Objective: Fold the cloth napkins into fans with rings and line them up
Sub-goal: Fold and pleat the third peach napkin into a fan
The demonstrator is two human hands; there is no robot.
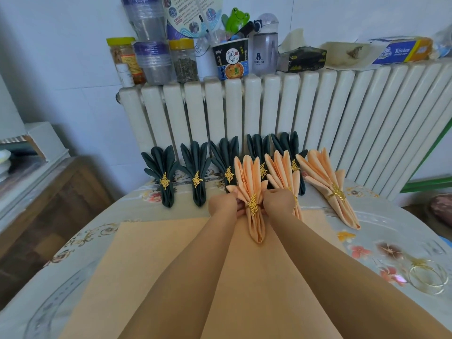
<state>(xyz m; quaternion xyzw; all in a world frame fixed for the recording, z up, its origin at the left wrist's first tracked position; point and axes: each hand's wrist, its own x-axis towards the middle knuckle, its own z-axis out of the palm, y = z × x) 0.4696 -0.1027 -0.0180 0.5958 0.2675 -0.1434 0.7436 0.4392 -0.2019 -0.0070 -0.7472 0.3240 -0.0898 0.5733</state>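
A peach napkin fan (252,182) with a gold leaf ring (253,205) stands between my hands. My left hand (223,204) pinches its left pleats and my right hand (277,200) grips its right side by the ring. Two more peach fans (283,172) (327,184) lie to the right. Several dark green fans with gold rings, the leftmost (162,172), lean in a row at the radiator's foot. A flat peach napkin (156,260) lies spread under my forearms.
A white radiator (293,106) backs the table, its top crowded with jars, cups and boxes. Loose gold rings (426,277) lie at the right on the floral tablecloth (381,243). A wooden cabinet (49,204) stands at the left.
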